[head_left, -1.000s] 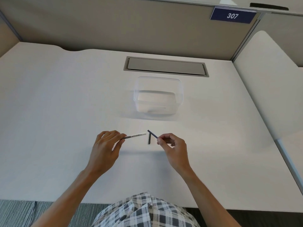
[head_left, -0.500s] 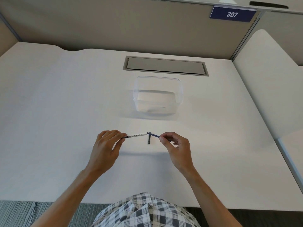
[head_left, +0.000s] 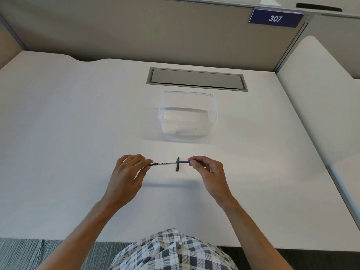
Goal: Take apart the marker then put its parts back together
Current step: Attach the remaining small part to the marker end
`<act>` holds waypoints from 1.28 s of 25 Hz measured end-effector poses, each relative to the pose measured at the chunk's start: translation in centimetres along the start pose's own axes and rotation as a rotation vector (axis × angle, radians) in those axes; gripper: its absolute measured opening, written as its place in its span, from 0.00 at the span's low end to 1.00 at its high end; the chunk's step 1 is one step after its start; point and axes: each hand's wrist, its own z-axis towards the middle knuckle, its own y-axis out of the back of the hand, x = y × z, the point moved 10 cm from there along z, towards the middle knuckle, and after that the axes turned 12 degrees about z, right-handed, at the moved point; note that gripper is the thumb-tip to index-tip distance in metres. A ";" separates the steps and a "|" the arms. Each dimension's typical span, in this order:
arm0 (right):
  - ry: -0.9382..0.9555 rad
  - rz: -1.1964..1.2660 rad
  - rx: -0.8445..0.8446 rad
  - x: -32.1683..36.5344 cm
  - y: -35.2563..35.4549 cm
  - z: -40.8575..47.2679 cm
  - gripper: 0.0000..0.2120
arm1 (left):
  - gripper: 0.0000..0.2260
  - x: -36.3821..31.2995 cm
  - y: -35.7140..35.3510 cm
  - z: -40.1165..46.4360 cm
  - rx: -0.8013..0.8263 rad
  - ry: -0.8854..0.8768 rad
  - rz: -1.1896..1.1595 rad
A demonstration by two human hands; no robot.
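Both hands pinch marker parts, lined up end to end above the desk.

Nearest the camera, a checked shirt (head_left: 171, 252) fills the bottom edge, and two bare forearms reach out over the white desk (head_left: 58, 133). The left hand (head_left: 127, 178) pinches the white marker barrel (head_left: 162, 164) between thumb and fingertips, the other fingers curled in; the barrel lies level, its print reading WHITE BOARD. The right hand (head_left: 209, 173) is closed in a fingertip pinch on a thin dark blue piece (head_left: 184, 162), level too, its free end meeting the barrel's open end; how far in it sits I cannot tell. Right at that joint a short dark part (head_left: 177, 164) lies crosswise on the desk. Farther back stands a clear plastic container (head_left: 188, 115), then a grey cable hatch (head_left: 196, 79), the partition wall, and a blue 307 sign (head_left: 275, 18).
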 end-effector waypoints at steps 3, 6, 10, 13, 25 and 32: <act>-0.001 0.039 0.023 0.0 -0.3 0.1 0.12 | 0.11 -0.3 0.0 0.1 0.001 -0.006 -0.012; 0.007 0.094 -0.016 0.0 -0.3 0.0 0.11 | 0.09 -0.5 0.0 0.0 0.003 -0.005 -0.020; 0.014 0.211 -0.180 -0.3 0.8 -0.1 0.06 | 0.09 -0.8 0.0 0.1 0.001 -0.005 -0.022; 0.032 0.246 -0.260 -0.3 1.1 -0.2 0.06 | 0.08 -0.9 0.1 0.2 -0.005 -0.007 -0.028; 0.019 0.320 -0.225 -0.7 -0.3 -0.2 0.04 | 0.08 -1.1 -0.1 0.5 -0.017 -0.014 -0.039; -0.037 0.298 -0.242 -1.4 -0.7 0.1 0.02 | 0.08 -1.3 -0.1 0.6 -0.012 -0.014 -0.036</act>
